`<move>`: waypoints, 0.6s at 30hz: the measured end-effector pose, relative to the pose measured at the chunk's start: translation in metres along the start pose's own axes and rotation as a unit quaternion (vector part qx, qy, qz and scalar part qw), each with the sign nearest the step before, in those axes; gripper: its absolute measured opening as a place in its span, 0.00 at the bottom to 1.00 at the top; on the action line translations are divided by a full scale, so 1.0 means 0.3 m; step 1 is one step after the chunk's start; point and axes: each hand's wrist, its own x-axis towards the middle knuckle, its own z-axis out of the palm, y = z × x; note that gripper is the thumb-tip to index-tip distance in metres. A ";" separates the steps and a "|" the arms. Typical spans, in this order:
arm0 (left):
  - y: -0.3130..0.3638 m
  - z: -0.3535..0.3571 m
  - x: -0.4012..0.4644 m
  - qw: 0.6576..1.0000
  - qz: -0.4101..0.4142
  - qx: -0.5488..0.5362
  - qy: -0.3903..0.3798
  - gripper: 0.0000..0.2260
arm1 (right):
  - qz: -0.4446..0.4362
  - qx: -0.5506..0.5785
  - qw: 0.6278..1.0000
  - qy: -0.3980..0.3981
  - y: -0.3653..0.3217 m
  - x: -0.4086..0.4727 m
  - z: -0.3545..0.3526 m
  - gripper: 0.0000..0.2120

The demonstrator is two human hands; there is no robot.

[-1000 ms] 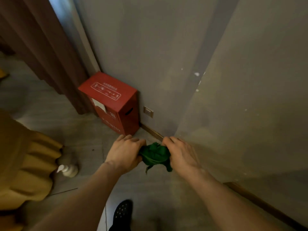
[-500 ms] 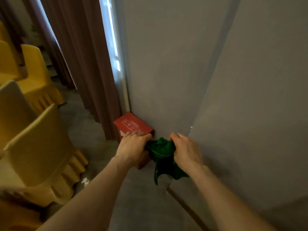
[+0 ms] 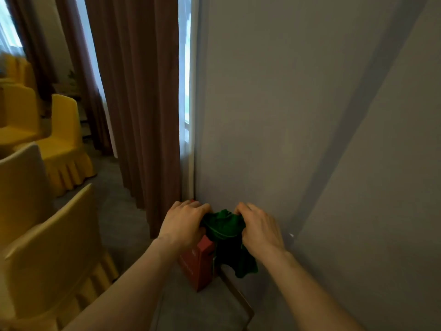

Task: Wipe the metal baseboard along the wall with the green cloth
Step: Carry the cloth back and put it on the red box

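Two bare forearms come up from the bottom edge, one on each side, and no sleeve, cuff or watch shows on either. The left hand [image 3: 185, 225] is ungloved, without rings or bands, its knuckles and the backs of its fingers in view. The right hand [image 3: 259, 229] is likewise uncovered and unadorned, with tendons faintly raised across its back. Both wrists are plain.

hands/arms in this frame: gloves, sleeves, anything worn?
Nothing worn that shows. The left hand and right hand are bare, with no gloves and no rings visible. Both forearms are uncovered to the frame edge: no sleeves, watch or wristband in view.
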 end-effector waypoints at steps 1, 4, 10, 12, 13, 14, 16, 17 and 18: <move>-0.045 0.003 0.018 1.000 0.001 -0.002 0.006 0.16 | -0.001 0.002 1.000 0.002 -0.022 0.038 0.017 0.19; -0.161 0.006 0.072 1.000 0.006 -0.007 0.014 0.16 | 0.003 0.001 1.000 -0.001 -0.081 0.134 0.057 0.20; -0.349 0.034 0.162 1.000 0.009 -0.027 0.005 0.15 | 0.015 0.004 1.000 -0.017 -0.149 0.295 0.167 0.19; -0.401 0.062 0.187 1.000 0.010 -0.028 -0.003 0.16 | 0.016 0.007 1.000 -0.024 -0.153 0.342 0.218 0.19; -0.429 0.077 0.208 1.000 0.008 -0.029 -0.004 0.17 | 0.015 0.010 1.000 -0.026 -0.151 0.373 0.245 0.19; -0.459 0.100 0.233 0.999 0.004 -0.035 -0.007 0.18 | 0.016 0.012 0.999 -0.028 -0.144 0.407 0.278 0.19; -0.501 0.138 0.276 0.999 -0.001 -0.036 -0.015 0.19 | 0.023 0.014 0.999 -0.037 -0.127 0.467 0.327 0.19; -0.525 0.167 0.299 0.999 -0.007 -0.032 -0.023 0.19 | 0.022 0.013 0.999 -0.044 -0.111 0.498 0.365 0.19; -0.548 0.199 0.326 0.999 -0.014 -0.029 -0.030 0.19 | 0.021 0.015 0.998 -0.049 -0.092 0.528 0.405 0.19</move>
